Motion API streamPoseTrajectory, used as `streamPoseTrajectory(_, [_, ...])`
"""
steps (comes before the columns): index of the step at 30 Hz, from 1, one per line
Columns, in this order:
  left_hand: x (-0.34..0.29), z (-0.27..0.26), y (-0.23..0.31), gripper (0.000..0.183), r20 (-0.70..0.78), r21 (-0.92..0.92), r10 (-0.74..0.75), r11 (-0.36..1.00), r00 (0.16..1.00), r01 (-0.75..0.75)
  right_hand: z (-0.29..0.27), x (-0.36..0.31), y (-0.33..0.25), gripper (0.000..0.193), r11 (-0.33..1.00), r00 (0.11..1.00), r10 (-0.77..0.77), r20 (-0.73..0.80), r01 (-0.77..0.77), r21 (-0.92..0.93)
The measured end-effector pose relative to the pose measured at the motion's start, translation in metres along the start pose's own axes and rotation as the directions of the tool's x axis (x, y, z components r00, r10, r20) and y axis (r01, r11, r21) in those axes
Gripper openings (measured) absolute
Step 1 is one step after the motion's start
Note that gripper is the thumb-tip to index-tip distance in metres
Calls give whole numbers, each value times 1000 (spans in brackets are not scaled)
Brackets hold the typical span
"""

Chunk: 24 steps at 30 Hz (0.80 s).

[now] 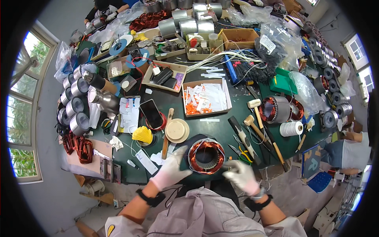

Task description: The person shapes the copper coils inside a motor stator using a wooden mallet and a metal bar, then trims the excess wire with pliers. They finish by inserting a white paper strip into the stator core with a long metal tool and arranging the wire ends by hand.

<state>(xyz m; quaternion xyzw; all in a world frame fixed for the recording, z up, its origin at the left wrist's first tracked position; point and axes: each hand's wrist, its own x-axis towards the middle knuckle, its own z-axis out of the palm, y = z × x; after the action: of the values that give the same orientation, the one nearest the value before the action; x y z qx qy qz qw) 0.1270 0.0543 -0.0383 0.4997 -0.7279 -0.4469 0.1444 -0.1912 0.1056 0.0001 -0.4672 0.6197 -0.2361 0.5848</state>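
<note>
A motor stator point(191, 160) with copper windings stands on end at the table's near edge, its round bore facing up. My gloved left hand point(172, 170) is at its left side, fingers stretched out and apart, holding nothing. To the right of the stator is my gloved right hand point(241, 176), its fingers bent toward each other around something small and dark that I cannot make out. Pliers with yellow-green handles point(245, 155) lie just beyond the right hand. Behind the left hand are a wooden stick point(165, 146) and a round beige disc point(177, 131).
Mallets point(256, 106), a white twine spool point(291, 128) and another wound stator point(281, 110) lie to the right. A cardboard box of paper strips point(207, 97) sits ahead. At left are a phone point(151, 113), a yellow fan-shaped bundle point(143, 135) and stacked metal cores point(79, 123). Other people work nearby.
</note>
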Motion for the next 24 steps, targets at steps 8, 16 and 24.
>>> streamPoseTrajectory(8, [104, 9, 24, 63, 230, 220, 270, 921, 935, -320, 61, 54, 8, 60, 947, 957, 48, 288, -135, 291])
streamPoseTrajectory(16, [111, 17, 9, 19, 73, 129, 183, 973, 980, -191, 46, 23, 35, 35, 867, 979, 117, -169, -17, 499])
streamPoseTrajectory(24, [83, -36, -29, 34, -363, -706, -486, 700, 795, 105, 11, -9, 1, 31, 966, 947, -41, -320, 120, 230])
